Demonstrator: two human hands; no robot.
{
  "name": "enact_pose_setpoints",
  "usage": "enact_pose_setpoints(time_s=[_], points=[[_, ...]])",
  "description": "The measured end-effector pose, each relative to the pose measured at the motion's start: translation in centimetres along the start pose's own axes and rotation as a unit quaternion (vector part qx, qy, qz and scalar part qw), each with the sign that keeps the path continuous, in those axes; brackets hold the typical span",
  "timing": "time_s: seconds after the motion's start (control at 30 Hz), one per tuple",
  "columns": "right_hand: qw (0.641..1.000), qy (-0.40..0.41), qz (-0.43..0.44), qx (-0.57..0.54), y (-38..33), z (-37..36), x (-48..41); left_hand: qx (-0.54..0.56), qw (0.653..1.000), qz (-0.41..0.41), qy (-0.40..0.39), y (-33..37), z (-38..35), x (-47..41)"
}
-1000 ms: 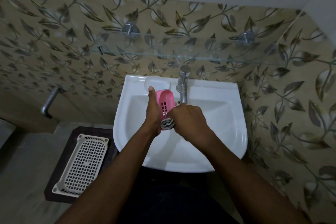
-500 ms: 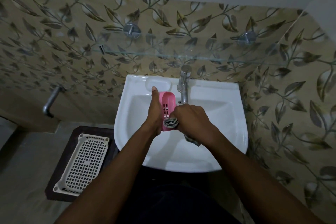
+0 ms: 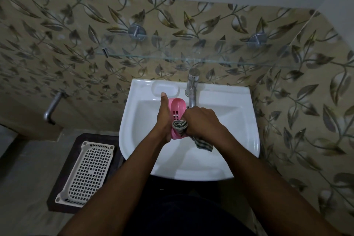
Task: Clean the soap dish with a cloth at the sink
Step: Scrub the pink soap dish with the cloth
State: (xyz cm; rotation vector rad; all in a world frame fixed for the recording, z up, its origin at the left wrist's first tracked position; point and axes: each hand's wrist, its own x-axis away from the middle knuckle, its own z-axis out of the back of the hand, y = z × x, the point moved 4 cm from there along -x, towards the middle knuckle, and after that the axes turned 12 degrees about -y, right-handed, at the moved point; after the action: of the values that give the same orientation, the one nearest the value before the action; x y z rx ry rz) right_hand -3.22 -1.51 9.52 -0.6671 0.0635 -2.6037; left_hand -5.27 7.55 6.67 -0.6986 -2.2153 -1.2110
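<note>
The left hand (image 3: 162,119) holds the pink soap dish (image 3: 177,116) up on its side over the sink (image 3: 239,120). The right hand (image 3: 201,122) squeezes a striped cloth (image 3: 180,125) against the dish's near end.

Your single head-worn camera is looking steeply down, close over the white ceramic sink (image 3: 247,136), probably facing the leaf-patterned tiled wall (image 3: 57,44).
</note>
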Motion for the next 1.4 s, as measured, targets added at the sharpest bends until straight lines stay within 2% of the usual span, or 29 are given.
enact_pose_setpoints(time_s=[0.2, 0.3, 0.33, 0.43, 0.47, 0.53, 0.7, 0.8, 0.87, 0.93, 0.97, 1.03, 1.1, 1.23, 1.4], points=[[0.995, -0.095, 0.005, 0.033, -0.1, 0.2, -0.4, -0.021, 1.0, -0.009, -0.021, -0.3, -0.2, 0.2], [0.992, -0.116, -0.003, -0.051, 1.1, 0.8, -0.6, -0.022, 0.999, -0.033, -0.013, 0.3, 0.3, -0.1], [0.992, -0.091, -0.012, -0.082, 1.4, 1.0, -0.6, -0.015, 0.999, -0.039, -0.016, 0.6, 0.4, -0.1], [0.99, 0.065, -0.057, -0.11, 1.7, 1.5, -0.1, -0.001, 0.999, -0.049, -0.016, 1.2, 0.7, -0.3], [0.99, 0.096, -0.054, -0.091, 1.4, 1.5, 0.1, 0.0, 0.999, -0.048, -0.016, 1.1, 0.8, -0.4], [0.993, 0.109, -0.024, -0.05, 0.4, 0.8, 0.4, -0.01, 0.999, -0.041, -0.009, 0.9, 0.7, -0.3], [0.997, 0.071, -0.002, -0.025, 0.0, -0.8, 0.8, -0.004, 1.0, -0.02, -0.003, 0.6, 1.1, -0.6], [1.0, 0.021, 0.012, -0.014, 0.1, -0.5, 0.7, -0.029, 0.999, -0.021, -0.001, 0.1, 0.8, -0.8], [0.999, -0.043, 0.021, -0.003, 0.3, -0.1, 0.4, -0.04, 0.998, -0.04, 0.001, -0.3, 0.6, -1.0], [0.993, -0.108, 0.019, -0.049, 1.3, 0.0, 0.2, -0.036, 0.998, -0.06, -0.004, -0.4, 0.9, -1.3], [0.988, -0.113, 0.016, -0.101, 2.0, 0.2, 0.2, -0.032, 0.997, -0.066, -0.01, -0.2, 1.0, -1.2], [0.978, -0.054, -0.006, -0.202, 3.1, 0.8, 0.6, -0.024, 0.997, -0.072, -0.021, 0.1, 1.5, -1.3], [0.972, 0.027, -0.041, -0.232, 3.0, 0.8, 1.2, -0.025, 0.997, -0.073, -0.023, 0.1, 1.5, -1.4], [0.991, 0.098, -0.023, -0.085, 0.0, -0.9, 1.7, -0.033, 0.998, -0.059, 0.007, -0.1, 1.4, -1.4], [0.999, 0.05, -0.011, -0.016, -0.3, -1.5, 1.6, -0.019, 0.998, -0.064, 0.015, -0.6, 1.5, -1.7]])
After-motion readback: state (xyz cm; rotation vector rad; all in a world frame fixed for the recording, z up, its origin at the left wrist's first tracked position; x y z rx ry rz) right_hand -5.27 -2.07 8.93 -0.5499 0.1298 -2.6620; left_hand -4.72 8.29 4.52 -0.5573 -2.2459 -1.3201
